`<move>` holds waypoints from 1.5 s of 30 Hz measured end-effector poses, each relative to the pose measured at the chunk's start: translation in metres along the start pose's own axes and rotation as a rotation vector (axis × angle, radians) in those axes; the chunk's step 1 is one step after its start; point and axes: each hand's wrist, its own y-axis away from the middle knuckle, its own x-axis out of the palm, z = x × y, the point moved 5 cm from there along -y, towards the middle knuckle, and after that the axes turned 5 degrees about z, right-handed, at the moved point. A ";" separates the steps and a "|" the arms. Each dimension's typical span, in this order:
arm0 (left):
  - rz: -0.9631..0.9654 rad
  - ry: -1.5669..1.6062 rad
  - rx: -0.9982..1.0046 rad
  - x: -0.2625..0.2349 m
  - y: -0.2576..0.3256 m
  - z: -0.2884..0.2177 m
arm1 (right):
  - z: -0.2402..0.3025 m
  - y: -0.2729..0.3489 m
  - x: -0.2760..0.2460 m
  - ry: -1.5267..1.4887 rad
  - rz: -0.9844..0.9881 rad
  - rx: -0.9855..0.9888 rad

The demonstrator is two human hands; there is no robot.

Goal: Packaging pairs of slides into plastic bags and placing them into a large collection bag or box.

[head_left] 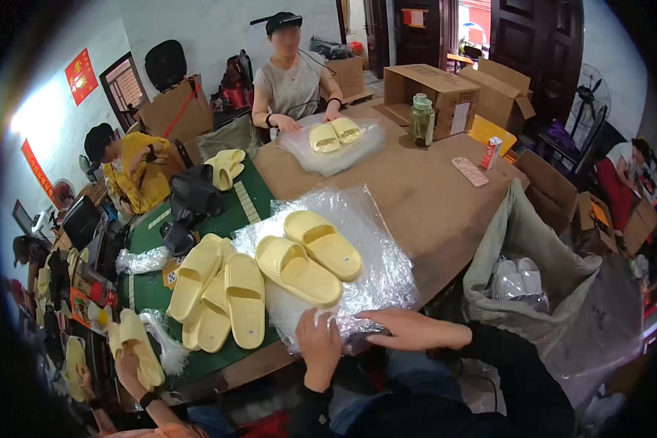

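A pair of pale yellow slippers (310, 257) lies side by side on a clear plastic bag (372, 233) spread over the brown table (423, 197). My left hand (320, 343) presses on the near edge of the bag at the table's front. My right hand (405, 328) lies just right of it, fingers pointing left, pinching the same near edge of the bag. Both hands touch the plastic, not the slippers.
More yellow slippers (223, 299) are piled on a green mat (226, 212) to the left. A person across the table (292, 80) handles another bagged pair (334, 135). A grey sack (540, 270) stands on the right, with cardboard boxes (434, 91), a bottle (421, 120) and a phone (471, 172) at the back.
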 end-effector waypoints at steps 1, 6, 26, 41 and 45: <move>0.058 -0.074 -0.061 0.006 0.006 0.019 | 0.000 -0.012 -0.002 -0.021 -0.004 -0.047; 0.225 -0.233 -0.076 0.019 0.016 0.047 | -0.015 -0.076 -0.015 0.091 -0.077 -0.148; 0.335 -0.218 0.006 0.033 0.035 0.060 | -0.067 -0.272 -0.011 0.331 -0.196 -0.004; 0.389 -0.323 -0.014 0.019 0.014 0.029 | -0.027 -0.036 -0.038 0.136 -0.213 -0.297; 0.312 -0.035 0.105 0.030 0.005 0.024 | -0.037 0.003 -0.022 -0.013 -0.012 -0.350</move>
